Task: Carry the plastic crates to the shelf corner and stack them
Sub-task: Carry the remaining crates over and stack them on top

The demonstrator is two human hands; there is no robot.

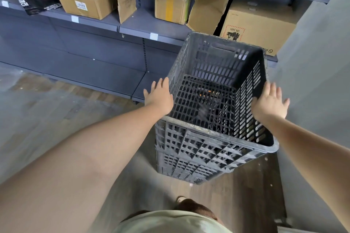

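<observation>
A dark grey slotted plastic crate (217, 85) sits on top of a stack of like crates (195, 159) in the corner between the shelf and the grey wall. My left hand (158, 96) lies beside the top crate's left side with fingers straight and spread. My right hand (269, 103) is at its right rim, fingers likewise straight and spread. Whether either palm touches the crate is unclear. Neither hand grips anything. The top crate is empty inside.
A grey metal shelf unit (132, 24) runs along the back with several cardboard boxes (259, 24) on it. A grey wall (318, 81) closes the right side. Wooden floor (47, 111) lies to the left. My foot (193, 206) shows below.
</observation>
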